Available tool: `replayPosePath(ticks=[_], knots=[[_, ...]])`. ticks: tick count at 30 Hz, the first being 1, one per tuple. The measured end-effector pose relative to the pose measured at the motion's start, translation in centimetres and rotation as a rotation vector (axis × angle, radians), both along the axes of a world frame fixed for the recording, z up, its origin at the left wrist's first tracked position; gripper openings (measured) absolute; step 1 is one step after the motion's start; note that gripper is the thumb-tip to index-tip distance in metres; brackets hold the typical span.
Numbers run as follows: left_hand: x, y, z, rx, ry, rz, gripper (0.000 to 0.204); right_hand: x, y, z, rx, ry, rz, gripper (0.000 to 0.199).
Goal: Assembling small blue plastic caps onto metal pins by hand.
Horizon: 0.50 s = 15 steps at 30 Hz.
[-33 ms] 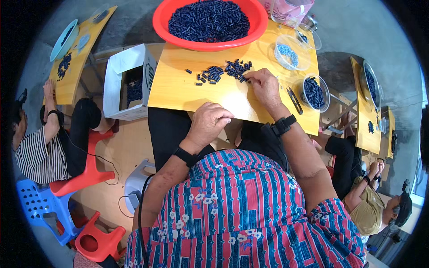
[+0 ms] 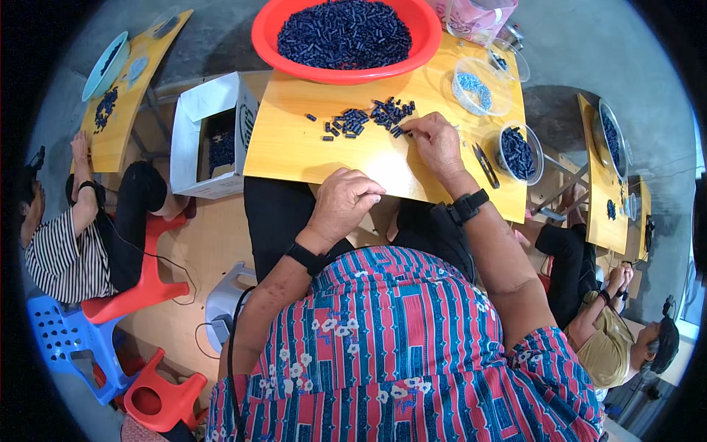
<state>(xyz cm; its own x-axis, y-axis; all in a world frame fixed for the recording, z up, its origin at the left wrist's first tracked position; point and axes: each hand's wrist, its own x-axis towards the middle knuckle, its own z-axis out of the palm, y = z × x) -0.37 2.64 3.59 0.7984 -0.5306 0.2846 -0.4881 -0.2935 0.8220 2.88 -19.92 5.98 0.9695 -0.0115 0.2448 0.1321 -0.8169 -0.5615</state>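
- Two bare hands are shown at a yellow table (image 2: pixel 294 158), in positions matched closely to those of the earlier frame.
- The right hand (image 2: pixel 438 144) is placed with its thumb and fingers bunched at the near edge of a heap of short dark tubes (image 2: pixel 390 112); whether a tube is gripped cannot be told.
- The left hand (image 2: pixel 342 202) is held at the table's near edge, fingers curled and thumb laid close to the forefinger; whether anything is pinched there cannot be told.
- A second cluster of dark tubes (image 2: pixel 352 121) is seen beyond the left hand, its outline unchanged between frames.
- A red basin (image 2: pixel 353 76), filled with similar pieces, is set beyond both hands, as before.
- Black snips (image 2: pixel 486 166) are laid just right of the right hand; farther right, a clear tub (image 2: pixel 541 158) is filled with dark tubes.
- Another clear tub (image 2: pixel 462 94), with light blue bits, is placed beyond the right hand, likewise unshifted.
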Motion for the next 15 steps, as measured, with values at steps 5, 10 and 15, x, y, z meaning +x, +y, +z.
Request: replayPosePath(ticks=[5,10,15], knots=[[0.0,-0.1,0.2,0.005,0.006,-0.002,0.009,-0.1,-0.1,-0.1,0.028,-0.077,0.052,0.017],[0.1,-0.1,0.2,0.034,0.004,0.004,0.009,-0.5,0.8,-0.1,0.083,-0.045,0.025,0.012],[0.1,-0.1,0.2,0.023,0.019,0.002,0.009,-1.0,1.1,-0.3,0.029,-0.015,0.048,0.01]])
